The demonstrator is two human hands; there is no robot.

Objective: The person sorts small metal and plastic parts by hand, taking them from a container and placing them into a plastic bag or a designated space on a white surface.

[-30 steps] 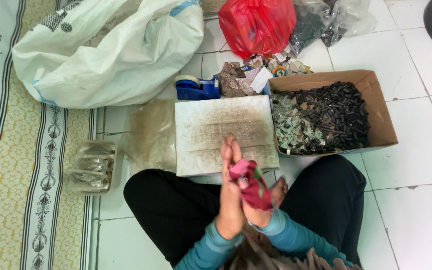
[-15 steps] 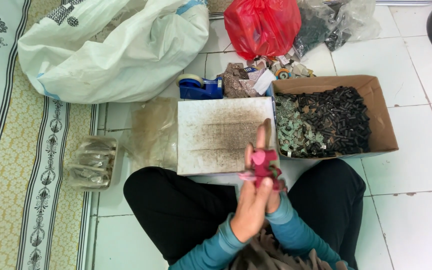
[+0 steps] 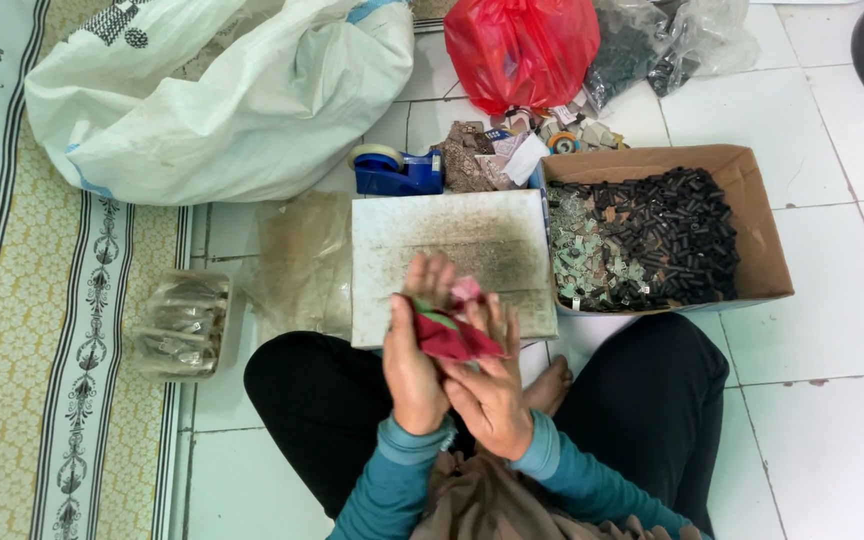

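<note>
Hands: left hand (image 3: 414, 362) and right hand (image 3: 488, 385) pressed together, pinching one red folded piece (image 3: 449, 336) between them, above the lap.
Board: one white board (image 3: 452, 240) just beyond; its near edge lies under the hands.
Right: one cardboard box (image 3: 762, 250) touching the board's edge.
Far: one tape dispenser (image 3: 392, 170), one white sack (image 3: 242, 100), one red bag (image 3: 520, 45).
Room: bare tiles at right.

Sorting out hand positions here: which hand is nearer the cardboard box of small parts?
Right. The right hand is closer to the cardboard box; the left hand is farther away on its other side. Both hold a red piece.
</note>
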